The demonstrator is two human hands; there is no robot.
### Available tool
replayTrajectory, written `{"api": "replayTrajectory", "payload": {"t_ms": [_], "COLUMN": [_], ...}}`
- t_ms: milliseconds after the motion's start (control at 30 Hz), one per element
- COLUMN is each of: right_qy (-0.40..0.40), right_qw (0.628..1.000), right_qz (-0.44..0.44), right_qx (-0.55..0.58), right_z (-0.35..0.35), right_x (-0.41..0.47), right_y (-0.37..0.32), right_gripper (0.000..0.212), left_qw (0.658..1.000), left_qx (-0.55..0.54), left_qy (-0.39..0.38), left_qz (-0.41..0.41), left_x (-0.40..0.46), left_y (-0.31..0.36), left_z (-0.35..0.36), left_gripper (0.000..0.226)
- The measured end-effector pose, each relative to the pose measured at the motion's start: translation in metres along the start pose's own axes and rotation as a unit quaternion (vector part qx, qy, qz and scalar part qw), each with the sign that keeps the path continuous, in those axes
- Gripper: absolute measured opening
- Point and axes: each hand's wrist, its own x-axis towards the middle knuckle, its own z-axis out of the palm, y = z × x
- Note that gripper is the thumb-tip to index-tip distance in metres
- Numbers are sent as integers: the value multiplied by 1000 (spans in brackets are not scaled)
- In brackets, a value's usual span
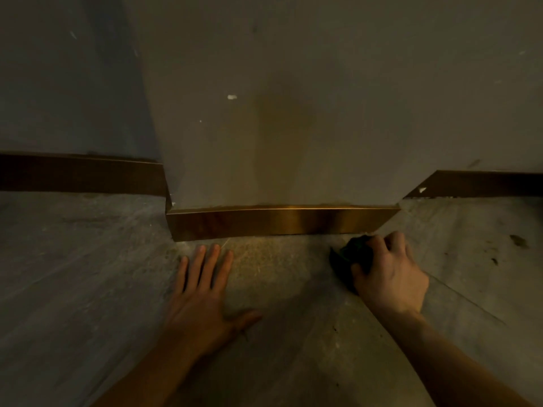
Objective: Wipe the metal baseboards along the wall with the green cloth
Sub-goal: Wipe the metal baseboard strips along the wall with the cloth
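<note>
Right hand (389,274) fingers clenched around bunched green cloth (351,254), on floor (88,274) just near of metal baseboard (282,221), right end. Left hand (202,301) flat, fingers released, spread on floor.

Bunched dark green cloth (351,254) on the floor, just below the gleaming brass-toned baseboard (282,223) along the wall.
</note>
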Motion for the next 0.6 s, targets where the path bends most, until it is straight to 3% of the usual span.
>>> {"api": "replayTrajectory", "payload": {"t_ms": [133, 267, 333, 433, 500, 600], "right_qy": [-20, -58, -97, -178, -226, -292], "right_qw": [997, 973, 923, 817, 764, 725], "right_qz": [44, 114, 148, 168, 165, 138], "right_qx": [63, 193, 341, 523, 582, 609], "right_z": [-8, -21, -30, -48, -59, -69], "right_x": [-13, -15, -17, -27, -35, -45], "right_y": [3, -5, -15, -37, -53, -74], "right_gripper": [55, 38, 23, 13, 14, 16], "left_qw": [999, 997, 990, 969, 949, 927], "left_qx": [-24, -62, -126, -244, -306, -356], "left_qy": [-29, -55, -60, -45, -44, -51], "left_qz": [2, -5, -18, -1, 54, 104], "left_x": [2, 4, 4, 3, 2, 2], "left_y": [-2, -1, 1, 11, 24, 38], "left_z": [-6, -22, -35, -54, -67, -87], "left_gripper": [123, 127, 128, 123, 116, 110]}}
